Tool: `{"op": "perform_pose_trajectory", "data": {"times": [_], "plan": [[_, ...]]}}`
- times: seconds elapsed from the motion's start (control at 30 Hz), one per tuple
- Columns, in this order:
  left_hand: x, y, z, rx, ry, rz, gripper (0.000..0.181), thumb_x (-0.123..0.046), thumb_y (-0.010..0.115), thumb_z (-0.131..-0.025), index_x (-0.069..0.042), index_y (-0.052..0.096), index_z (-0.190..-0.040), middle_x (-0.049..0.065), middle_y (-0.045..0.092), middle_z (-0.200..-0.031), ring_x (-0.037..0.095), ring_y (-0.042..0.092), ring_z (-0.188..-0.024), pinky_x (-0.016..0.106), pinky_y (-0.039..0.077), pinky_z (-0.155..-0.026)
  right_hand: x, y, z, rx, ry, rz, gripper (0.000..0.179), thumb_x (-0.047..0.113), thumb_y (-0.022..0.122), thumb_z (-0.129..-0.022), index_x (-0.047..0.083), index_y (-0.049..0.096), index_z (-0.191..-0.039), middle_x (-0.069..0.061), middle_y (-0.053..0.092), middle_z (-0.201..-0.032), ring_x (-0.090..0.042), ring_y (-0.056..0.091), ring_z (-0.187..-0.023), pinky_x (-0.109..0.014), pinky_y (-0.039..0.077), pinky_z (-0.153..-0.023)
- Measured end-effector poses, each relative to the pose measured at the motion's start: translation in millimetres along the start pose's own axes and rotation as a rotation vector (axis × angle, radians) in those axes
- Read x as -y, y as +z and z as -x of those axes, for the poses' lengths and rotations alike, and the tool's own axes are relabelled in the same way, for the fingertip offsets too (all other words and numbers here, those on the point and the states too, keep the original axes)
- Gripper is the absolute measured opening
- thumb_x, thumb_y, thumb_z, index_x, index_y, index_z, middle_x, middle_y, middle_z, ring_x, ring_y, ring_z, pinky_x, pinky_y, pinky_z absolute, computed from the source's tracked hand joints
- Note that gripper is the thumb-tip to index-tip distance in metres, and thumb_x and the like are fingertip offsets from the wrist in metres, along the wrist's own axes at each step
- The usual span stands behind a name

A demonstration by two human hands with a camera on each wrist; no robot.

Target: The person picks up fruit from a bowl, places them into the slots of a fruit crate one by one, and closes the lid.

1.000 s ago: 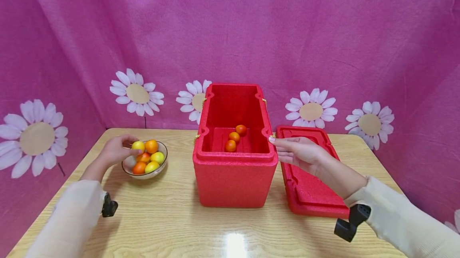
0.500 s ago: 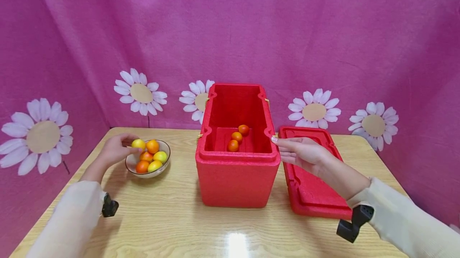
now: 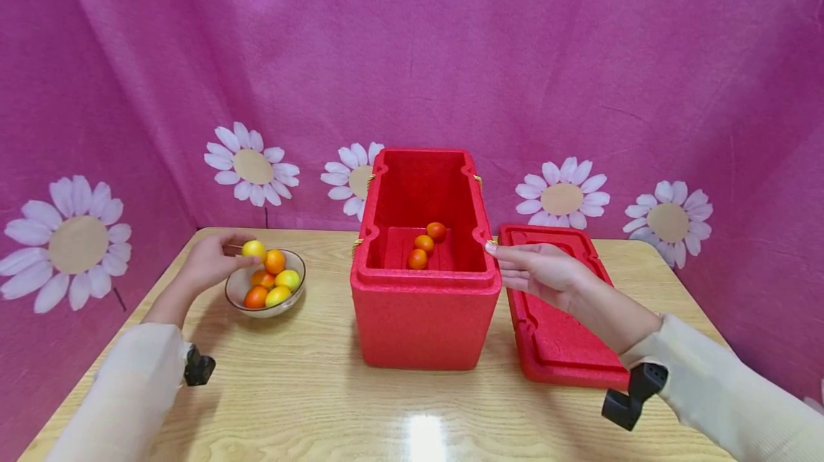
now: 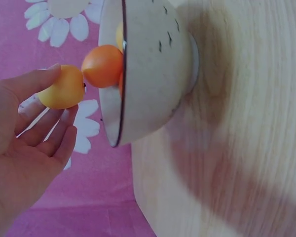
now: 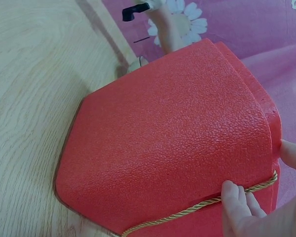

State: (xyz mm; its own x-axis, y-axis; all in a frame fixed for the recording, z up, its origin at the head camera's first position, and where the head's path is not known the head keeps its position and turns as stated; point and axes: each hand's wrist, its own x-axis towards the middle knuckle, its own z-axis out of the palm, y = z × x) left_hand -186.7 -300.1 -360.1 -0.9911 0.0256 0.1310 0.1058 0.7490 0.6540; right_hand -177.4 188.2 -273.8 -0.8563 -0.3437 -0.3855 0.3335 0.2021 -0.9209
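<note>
Resting fairly straight fingers against the red box [image 3: 425,330], the right hand [image 3: 547,270] could shove it along the bench [image 3: 290,390]. Farther off, the left hand [image 3: 209,262] pinches a yellow fruit [image 3: 254,251] above the bowl [image 4: 155,96]; I'd fear a slack grip dropping it, jostling the orange fruit [image 3: 275,262].

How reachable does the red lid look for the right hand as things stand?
Probably yes: the right hand, at the rim of the red box, is near the red lid, and nothing visible lies on it.
</note>
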Motion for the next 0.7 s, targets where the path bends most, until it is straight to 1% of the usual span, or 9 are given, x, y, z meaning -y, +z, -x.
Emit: {"op": "perform_pose_trajectory", "data": {"times": [0.13, 0.23, 0.37, 0.5, 0.7], "plan": [[-9.2, -1.0, -1.2, 0.001, 0.012, 0.011, 0.045, -0.013, 0.068, -0.086, 0.006, 0.058, -0.125, 0.028, 0.063, -0.120, 0.042, 0.063, -0.105, 0.049, 0.054, -0.090, 1, 0, 0.2, -0.003, 0.000, 0.003, 0.068, 0.033, 0.060, -0.094, -0.006, 0.034, -0.143, 0.009, 0.068, -0.095, -0.003, 0.069, -0.089, -0.021, 0.056, -0.085], [-14.7, -1.1, -1.5, 0.022, -0.005, 0.026, 0.045, -0.015, 0.066, -0.088, 0.004, 0.056, -0.127, 0.027, 0.061, -0.122, 0.043, 0.060, -0.109, 0.052, 0.052, -0.093, 1, 1, 1.0, -0.014, 0.013, 0.002, 0.070, 0.036, 0.061, -0.092, -0.003, 0.036, -0.144, 0.008, 0.068, -0.097, -0.004, 0.069, -0.091, -0.022, 0.056, -0.086], [-22.6, -0.8, -1.7, 0.037, -0.022, 0.046, 0.045, -0.020, 0.065, -0.090, 0.002, 0.055, -0.128, 0.026, 0.060, -0.125, 0.044, 0.059, -0.113, 0.052, 0.051, -0.095, 1, 1, 2.1, -0.015, 0.020, -0.009, 0.070, 0.036, 0.062, -0.092, -0.002, 0.037, -0.144, 0.008, 0.069, -0.096, -0.005, 0.069, -0.090, -0.023, 0.056, -0.086], [-30.1, -0.6, -4.1, 0.028, -0.014, 0.052, 0.046, -0.023, 0.066, -0.090, 0.001, 0.055, -0.128, 0.026, 0.060, -0.124, 0.043, 0.060, -0.113, 0.052, 0.050, -0.097, 1, 1, 2.4, -0.003, 0.006, -0.013, 0.069, 0.034, 0.060, -0.093, -0.005, 0.034, -0.144, 0.009, 0.069, -0.094, -0.003, 0.069, -0.089, -0.022, 0.056, -0.085], [-41.3, 0.6, -8.7, 0.038, 0.003, 0.082, 0.046, -0.024, 0.066, -0.090, 0.000, 0.056, -0.127, 0.024, 0.061, -0.124, 0.041, 0.060, -0.113, 0.051, 0.050, -0.097, 0, 1, 1.5, 0.005, -0.009, -0.003, 0.071, 0.033, 0.060, -0.094, -0.007, 0.032, -0.145, 0.009, 0.069, -0.095, -0.002, 0.069, -0.089, -0.022, 0.056, -0.086]]}}
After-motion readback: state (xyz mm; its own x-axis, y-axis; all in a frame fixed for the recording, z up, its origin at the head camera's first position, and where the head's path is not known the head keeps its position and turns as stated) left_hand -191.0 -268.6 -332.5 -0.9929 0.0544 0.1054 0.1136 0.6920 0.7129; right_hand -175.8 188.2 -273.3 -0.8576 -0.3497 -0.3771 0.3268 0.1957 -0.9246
